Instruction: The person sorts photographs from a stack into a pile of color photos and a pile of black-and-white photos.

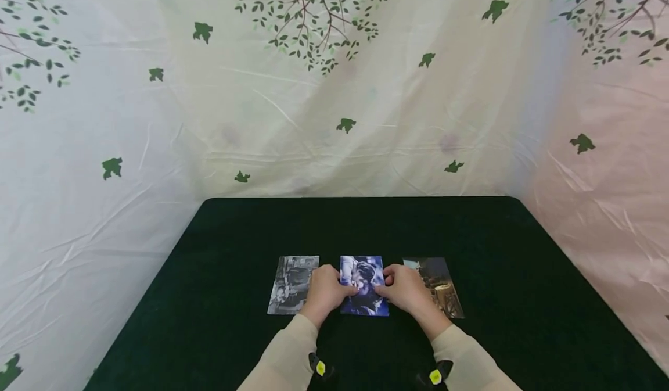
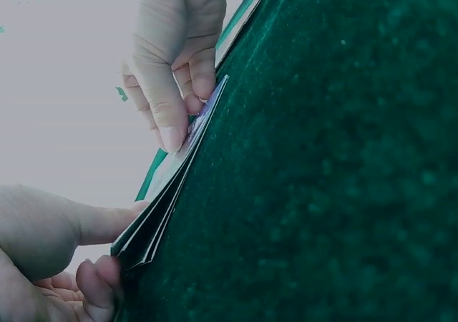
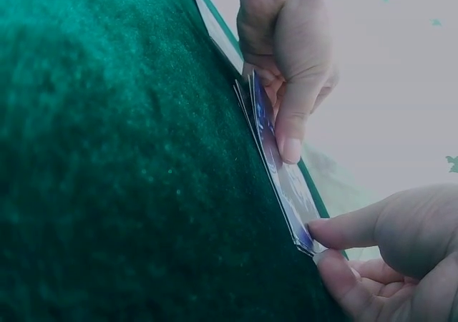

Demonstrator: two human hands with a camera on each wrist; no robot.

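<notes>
A small stack of picture cards (image 1: 364, 272) sits mid-table, its top card printed blue, purple and white. My left hand (image 1: 325, 289) pinches the stack's left edge, thumb on top and fingers curled below. At the opposite edge my right hand (image 1: 410, 289) pinches the same way. In the left wrist view the cards (image 2: 175, 166) fan apart at the end by my left hand (image 2: 43, 243). Several thin edges show in the right wrist view, where my right hand (image 3: 408, 250) grips a corner of the stack.
A grey black-and-white picture card (image 1: 290, 286) lies to the left, partly behind my left hand. On the right is a brown-toned picture card (image 1: 443, 289), partly covered by my right hand. Both rest on a dark green cloth-covered table (image 1: 360, 225). Leaf-printed fabric (image 1: 313, 106) hangs behind.
</notes>
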